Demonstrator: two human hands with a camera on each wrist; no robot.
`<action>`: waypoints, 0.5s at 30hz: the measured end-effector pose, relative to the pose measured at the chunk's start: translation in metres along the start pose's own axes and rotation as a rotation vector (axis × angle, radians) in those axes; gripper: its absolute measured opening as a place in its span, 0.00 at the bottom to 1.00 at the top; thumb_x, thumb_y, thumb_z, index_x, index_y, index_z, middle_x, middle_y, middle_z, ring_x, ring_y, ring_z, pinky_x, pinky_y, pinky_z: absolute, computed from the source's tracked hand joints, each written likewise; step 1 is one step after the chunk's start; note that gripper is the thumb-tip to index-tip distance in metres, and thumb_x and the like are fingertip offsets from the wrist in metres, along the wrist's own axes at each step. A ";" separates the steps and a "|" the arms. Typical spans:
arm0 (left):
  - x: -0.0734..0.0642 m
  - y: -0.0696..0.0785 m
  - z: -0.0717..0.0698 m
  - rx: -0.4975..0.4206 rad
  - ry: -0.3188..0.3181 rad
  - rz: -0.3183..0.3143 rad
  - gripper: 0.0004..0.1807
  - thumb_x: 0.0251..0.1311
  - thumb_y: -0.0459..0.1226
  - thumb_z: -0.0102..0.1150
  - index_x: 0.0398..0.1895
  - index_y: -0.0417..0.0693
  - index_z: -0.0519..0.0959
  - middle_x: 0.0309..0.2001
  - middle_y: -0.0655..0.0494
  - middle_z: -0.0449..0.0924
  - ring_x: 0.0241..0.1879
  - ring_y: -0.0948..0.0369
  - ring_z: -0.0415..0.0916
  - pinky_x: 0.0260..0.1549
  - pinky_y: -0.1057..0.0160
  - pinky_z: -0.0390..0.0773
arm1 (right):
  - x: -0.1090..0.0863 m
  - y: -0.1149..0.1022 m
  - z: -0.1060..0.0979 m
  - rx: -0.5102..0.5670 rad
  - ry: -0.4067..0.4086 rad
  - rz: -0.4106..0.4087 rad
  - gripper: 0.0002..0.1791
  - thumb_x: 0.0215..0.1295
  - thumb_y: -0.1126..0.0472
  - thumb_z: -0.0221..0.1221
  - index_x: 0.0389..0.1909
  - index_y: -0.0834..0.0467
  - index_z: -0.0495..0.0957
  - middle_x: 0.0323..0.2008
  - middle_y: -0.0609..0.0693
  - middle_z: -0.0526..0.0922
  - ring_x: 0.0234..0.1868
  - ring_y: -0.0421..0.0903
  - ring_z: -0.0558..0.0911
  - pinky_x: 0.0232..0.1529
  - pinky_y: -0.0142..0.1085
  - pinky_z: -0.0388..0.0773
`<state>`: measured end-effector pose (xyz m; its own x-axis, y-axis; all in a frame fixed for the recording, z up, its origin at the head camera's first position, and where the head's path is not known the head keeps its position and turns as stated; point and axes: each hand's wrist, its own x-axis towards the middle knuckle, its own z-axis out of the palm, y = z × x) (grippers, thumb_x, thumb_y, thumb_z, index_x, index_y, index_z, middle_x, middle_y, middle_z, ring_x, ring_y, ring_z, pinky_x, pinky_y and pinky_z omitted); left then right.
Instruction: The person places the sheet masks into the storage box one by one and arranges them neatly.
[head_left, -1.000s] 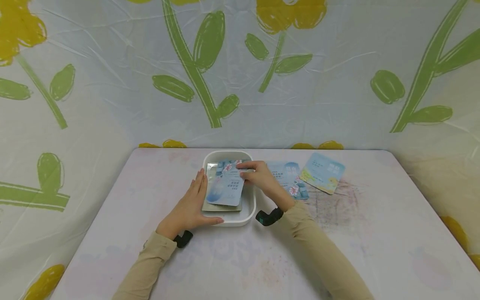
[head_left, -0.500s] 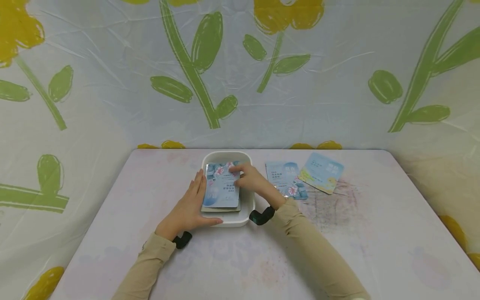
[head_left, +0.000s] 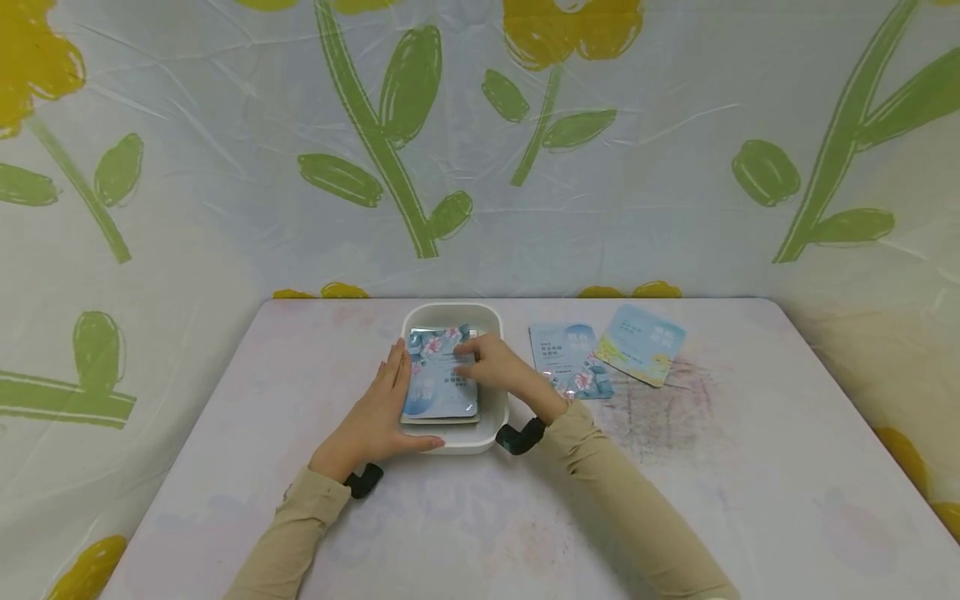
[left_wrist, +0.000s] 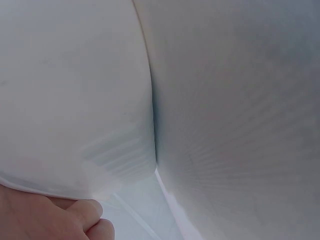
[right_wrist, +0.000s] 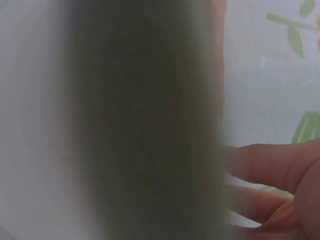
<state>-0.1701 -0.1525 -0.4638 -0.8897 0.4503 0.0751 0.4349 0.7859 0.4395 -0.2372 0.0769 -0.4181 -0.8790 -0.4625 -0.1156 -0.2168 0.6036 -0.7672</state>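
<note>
A flat blue sachet (head_left: pixel 438 392) with pink flowers lies in a white tray (head_left: pixel 491 421), on top of another packet whose pale edge shows beneath it. My right hand (head_left: pixel 495 364) reaches over the tray's right side; its thumb and forefinger lie apart over the sachet's upper right part. My left hand (head_left: pixel 367 423) rests against the tray's left side, fingers straight along the wall and thumb across the front rim. In the left wrist view, fingertips (left_wrist: pixel 87 212) touch the tray's underside edge (left_wrist: pixel 60 194). A dark blur hides most of the right wrist view, beside the right hand's fingers (right_wrist: pixel 265 160).
Right of the tray, a second blue flowered sachet (head_left: pixel 558 354) lies on the white table (head_left: pixel 712 500). A blue sachet with yellow flowers (head_left: pixel 641 337) overlaps its right edge. A flower-printed cloth (head_left: pixel 660 183) hangs behind the table.
The sachet in the tray has moved left and turned straighter, now lying flat over the packet below. My right hand has moved left with it and its fingers have spread. My left hand stays put.
</note>
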 end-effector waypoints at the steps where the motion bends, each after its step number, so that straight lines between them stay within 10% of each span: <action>1: 0.000 -0.001 0.000 0.001 0.002 0.004 0.76 0.43 0.74 0.62 0.78 0.36 0.32 0.79 0.47 0.19 0.78 0.53 0.25 0.74 0.47 0.44 | 0.000 0.000 0.001 -0.003 0.003 0.000 0.23 0.66 0.64 0.62 0.60 0.68 0.77 0.54 0.61 0.80 0.44 0.50 0.79 0.44 0.38 0.81; 15: 0.001 -0.003 0.001 0.002 0.021 0.028 0.76 0.43 0.74 0.62 0.78 0.35 0.33 0.79 0.45 0.22 0.78 0.53 0.26 0.74 0.47 0.45 | -0.002 -0.001 0.007 -0.058 0.083 0.020 0.26 0.68 0.58 0.61 0.63 0.67 0.74 0.73 0.72 0.53 0.69 0.65 0.65 0.68 0.55 0.65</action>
<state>-0.1719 -0.1537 -0.4660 -0.8798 0.4633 0.1066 0.4601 0.7737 0.4355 -0.2323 0.0726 -0.4209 -0.9151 -0.3960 -0.0759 -0.2209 0.6498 -0.7273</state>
